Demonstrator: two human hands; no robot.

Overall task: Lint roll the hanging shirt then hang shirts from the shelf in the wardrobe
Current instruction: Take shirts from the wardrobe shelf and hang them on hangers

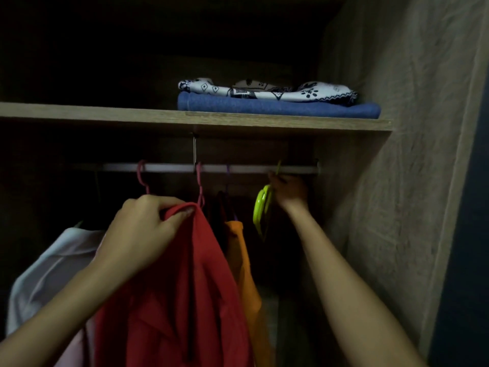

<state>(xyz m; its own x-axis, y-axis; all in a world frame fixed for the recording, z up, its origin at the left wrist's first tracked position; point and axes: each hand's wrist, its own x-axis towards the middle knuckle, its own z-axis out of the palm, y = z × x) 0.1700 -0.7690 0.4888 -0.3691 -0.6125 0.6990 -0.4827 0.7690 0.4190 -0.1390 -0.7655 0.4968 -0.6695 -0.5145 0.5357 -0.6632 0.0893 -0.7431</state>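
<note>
A red shirt [182, 287] hangs in front of me, and my left hand [143, 231] grips its top edge at the collar. My right hand [289, 190] reaches up to the white rail [164, 168] and holds a yellow-green hanger [260, 207] near its hook. On the wooden shelf [105, 115] above lie two folded shirts: a white patterned one [267, 91] on top of a blue one [277, 107].
An orange garment [243, 260] and a white shirt [50, 268] hang on either side of the red one. Pink hangers [143, 178] hook over the rail. The wardrobe's side wall [397, 181] stands close on the right. The interior is dark.
</note>
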